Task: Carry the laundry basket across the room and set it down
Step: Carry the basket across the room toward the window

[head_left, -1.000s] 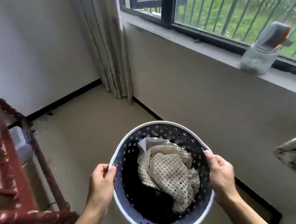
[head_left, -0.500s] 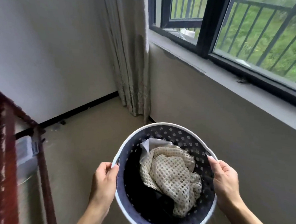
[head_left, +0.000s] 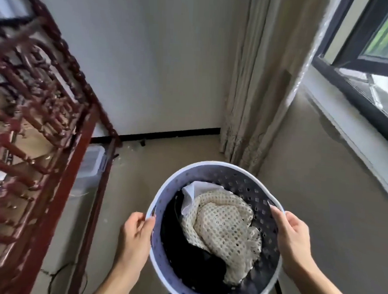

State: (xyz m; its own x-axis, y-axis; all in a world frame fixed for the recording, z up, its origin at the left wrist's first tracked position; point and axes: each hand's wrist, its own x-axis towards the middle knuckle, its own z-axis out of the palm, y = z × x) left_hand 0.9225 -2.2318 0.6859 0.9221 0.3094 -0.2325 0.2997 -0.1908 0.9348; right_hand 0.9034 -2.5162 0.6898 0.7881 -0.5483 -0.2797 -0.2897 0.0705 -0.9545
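Observation:
A round perforated laundry basket (head_left: pixel 212 169) with a white rim hangs in the air in front of me, low in the view. Inside lie a cream open-knit garment (head_left: pixel 224 228), a bit of white cloth and dark clothes (head_left: pixel 188 262). My left hand (head_left: pixel 135 236) grips the rim on the left side. On the opposite side my right hand (head_left: pixel 293 239) clasps the rim. Both forearms reach in from the bottom edge.
A carved dark-red wooden frame (head_left: pixel 38 119) stands close on the left, with a clear plastic box (head_left: pixel 92 163) under it. A beige curtain (head_left: pixel 258 82) hangs in the corner ahead. To the right runs a wall with a windowsill (head_left: pixel 349 120). Bare floor (head_left: pixel 132 172) lies between.
The view has swung left: the window slid toward the right edge, the curtain moved to the centre, and the red frame came much closer. Both hands kept their grip on the basket.

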